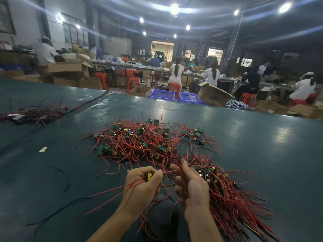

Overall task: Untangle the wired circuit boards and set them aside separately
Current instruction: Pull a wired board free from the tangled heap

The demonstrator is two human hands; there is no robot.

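Qty 2 hands in view, low centre, held over the dark teal sheet-covered table (262, 145). The left hand (142, 182) has its fingers curled round 1 small circuit board w/ yellow block component (149, 177); red leads from this board trail down-left past the wrist. The right hand (192, 186) pinches 1 taut red wire (168, 171) btwn thumb & forefinger; the wire runs across to the held board, and the other fingers are loosely curled w/ nothing in them. Qty 3 heaps of wired boards lie on the table; boards per heap are too many & too tangled to count. The large tangled heap of green boards and red wires (145, 140) lies just beyond both hands, centre. The long heap of red-wired boards (230, 198) lies just beside the right hand on its right, w/ wires roughly parallel, and extends to the lower right edge. The small dark heap (33, 114) lies far left, well apart from the hands. A loose black wire (57, 210) lies left of the left forearm. Qty 1 pale yellow strip (43, 149) lies mid-left. Beyond the far table edge: qty 2 blue plastic crates (161, 95) and 1 tilted open cardboard box (214, 96).
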